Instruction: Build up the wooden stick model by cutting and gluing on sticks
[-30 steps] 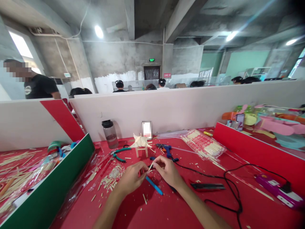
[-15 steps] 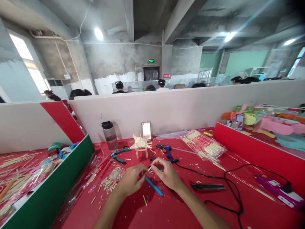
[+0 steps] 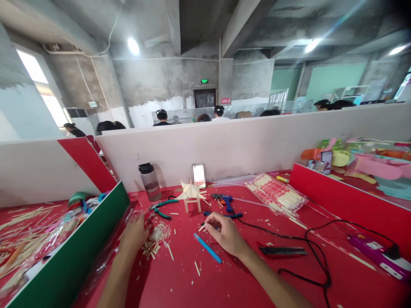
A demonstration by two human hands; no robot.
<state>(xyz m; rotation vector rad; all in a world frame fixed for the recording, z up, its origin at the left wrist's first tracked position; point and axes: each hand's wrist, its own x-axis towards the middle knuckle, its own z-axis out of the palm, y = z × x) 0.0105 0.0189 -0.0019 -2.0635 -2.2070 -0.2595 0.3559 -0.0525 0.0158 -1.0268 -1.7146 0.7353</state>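
My right hand [image 3: 224,234] is closed in a pinch on a short wooden stick piece [image 3: 201,228], above a blue pen-like stick [image 3: 208,248]. My left hand [image 3: 135,233] is at the left, beside the heap of cut stick bits [image 3: 154,246] and the clear plastic wrapping; its fingertips are partly hidden, so its grip is unclear. Just beyond it lie pliers with teal handles [image 3: 165,207]. A small pavilion model of sticks [image 3: 191,196] stands upright on four-sided legs behind both hands. Near the right hand rests a blue glue gun [image 3: 226,202].
A water bottle [image 3: 149,182] stands at the back left. Packed sticks [image 3: 278,194] lie at the back right. A red-and-black cutter [image 3: 282,250], a black cable [image 3: 316,256] and a purple power strip [image 3: 375,254] lie right. Green [image 3: 73,248] and red [image 3: 346,196] dividers flank the table.
My left hand has parted from the right one and moved left to the stick bits and wrapping. The right hand stays nearly in place, still pinching the stick piece.
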